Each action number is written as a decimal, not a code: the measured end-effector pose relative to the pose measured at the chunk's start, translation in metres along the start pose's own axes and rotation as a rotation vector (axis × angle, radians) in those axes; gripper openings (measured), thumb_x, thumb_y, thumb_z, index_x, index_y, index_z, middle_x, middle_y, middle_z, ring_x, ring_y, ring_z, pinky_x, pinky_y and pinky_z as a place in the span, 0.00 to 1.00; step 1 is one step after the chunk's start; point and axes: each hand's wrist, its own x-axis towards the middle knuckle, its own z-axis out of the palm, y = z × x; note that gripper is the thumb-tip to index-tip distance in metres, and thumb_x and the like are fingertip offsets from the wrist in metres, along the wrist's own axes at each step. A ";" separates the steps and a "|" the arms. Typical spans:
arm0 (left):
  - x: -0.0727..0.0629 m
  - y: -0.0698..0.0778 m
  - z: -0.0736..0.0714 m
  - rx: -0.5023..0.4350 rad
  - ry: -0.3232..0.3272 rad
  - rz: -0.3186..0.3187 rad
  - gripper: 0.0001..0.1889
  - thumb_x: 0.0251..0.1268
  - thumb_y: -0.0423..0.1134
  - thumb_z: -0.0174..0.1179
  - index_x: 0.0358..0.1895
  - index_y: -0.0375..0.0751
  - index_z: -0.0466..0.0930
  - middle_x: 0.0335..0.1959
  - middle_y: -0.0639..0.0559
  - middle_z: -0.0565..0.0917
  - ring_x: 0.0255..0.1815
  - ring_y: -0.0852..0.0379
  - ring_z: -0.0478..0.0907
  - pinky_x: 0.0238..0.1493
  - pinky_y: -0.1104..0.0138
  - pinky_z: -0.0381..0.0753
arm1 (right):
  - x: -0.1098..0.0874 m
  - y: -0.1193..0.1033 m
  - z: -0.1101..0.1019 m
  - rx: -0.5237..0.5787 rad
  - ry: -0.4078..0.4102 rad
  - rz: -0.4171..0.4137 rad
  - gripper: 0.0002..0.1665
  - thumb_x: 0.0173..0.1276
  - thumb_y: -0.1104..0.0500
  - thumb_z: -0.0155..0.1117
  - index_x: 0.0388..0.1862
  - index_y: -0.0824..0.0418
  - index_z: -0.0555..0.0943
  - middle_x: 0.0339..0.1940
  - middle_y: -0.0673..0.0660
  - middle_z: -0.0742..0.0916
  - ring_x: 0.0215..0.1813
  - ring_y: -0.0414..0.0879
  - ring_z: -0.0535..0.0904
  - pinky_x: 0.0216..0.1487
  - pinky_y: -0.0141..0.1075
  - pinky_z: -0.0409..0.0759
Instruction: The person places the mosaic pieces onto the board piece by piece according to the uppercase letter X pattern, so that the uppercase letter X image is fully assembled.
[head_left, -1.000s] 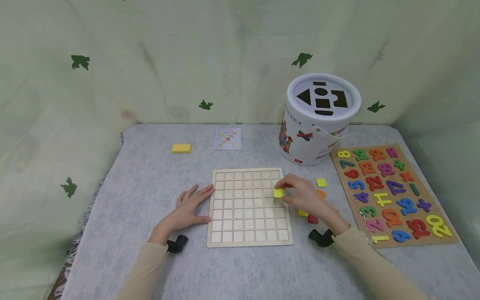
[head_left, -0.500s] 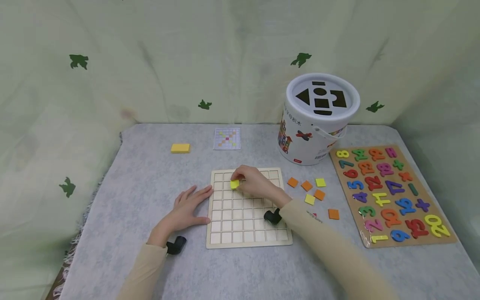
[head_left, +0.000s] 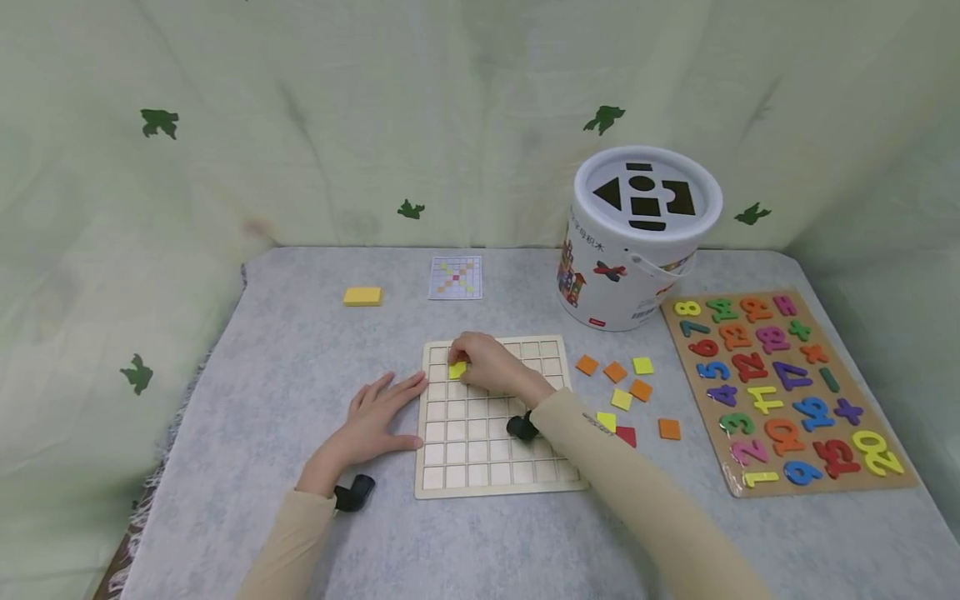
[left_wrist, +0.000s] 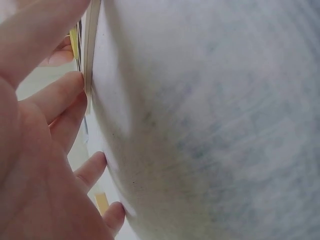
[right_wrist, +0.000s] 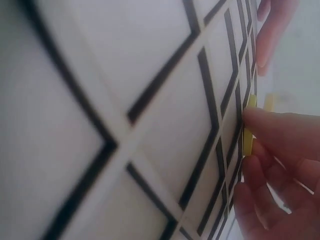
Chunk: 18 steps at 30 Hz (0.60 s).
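A yellow square tile (head_left: 457, 370) is pinched between the thumb and fingers of my right hand (head_left: 486, 364), over the upper left cells of a wooden grid board (head_left: 498, 490). In the right wrist view the yellow tile (right_wrist: 248, 142) stands edge-on close to the grid, fingertips around it. My left hand (head_left: 378, 418) lies on the grey cloth at the board's left side, fingers spread and straight, with fingertips and thumb at its edge. The left wrist view shows those fingers (left_wrist: 55, 97) against the board's rim and the cloth.
Right of the board lie loose orange tiles (head_left: 669, 429), yellow tiles (head_left: 642, 366) and a red tile (head_left: 626, 436). Behind stand a white bucket (head_left: 637, 275), a pattern card (head_left: 455, 278) and a yellow block (head_left: 363, 297). A number puzzle board (head_left: 787, 392) lies far right.
My right hand has carried the yellow tile leftward across the board, from its right edge to the upper left cells. My left hand stays at the left edge.
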 end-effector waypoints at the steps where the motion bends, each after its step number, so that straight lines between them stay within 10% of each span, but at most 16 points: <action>1: 0.000 0.000 0.000 0.001 -0.001 -0.001 0.46 0.54 0.53 0.69 0.75 0.45 0.57 0.76 0.51 0.55 0.74 0.36 0.39 0.66 0.39 0.34 | 0.001 0.000 0.000 0.002 -0.006 -0.005 0.12 0.57 0.70 0.69 0.41 0.61 0.82 0.38 0.51 0.81 0.41 0.43 0.74 0.46 0.33 0.73; 9: 0.001 -0.002 -0.001 -0.005 0.001 -0.002 0.46 0.54 0.54 0.68 0.75 0.45 0.57 0.76 0.51 0.55 0.75 0.37 0.38 0.66 0.40 0.33 | -0.009 0.004 -0.006 0.074 0.024 0.015 0.13 0.61 0.69 0.67 0.44 0.61 0.82 0.41 0.51 0.83 0.46 0.43 0.77 0.50 0.35 0.74; 18: 0.000 0.000 0.000 -0.008 0.002 0.001 0.46 0.53 0.54 0.69 0.74 0.43 0.57 0.75 0.48 0.55 0.74 0.36 0.38 0.66 0.39 0.32 | -0.081 0.052 -0.051 0.251 0.209 0.064 0.13 0.61 0.69 0.66 0.46 0.68 0.81 0.43 0.60 0.84 0.44 0.50 0.78 0.49 0.42 0.77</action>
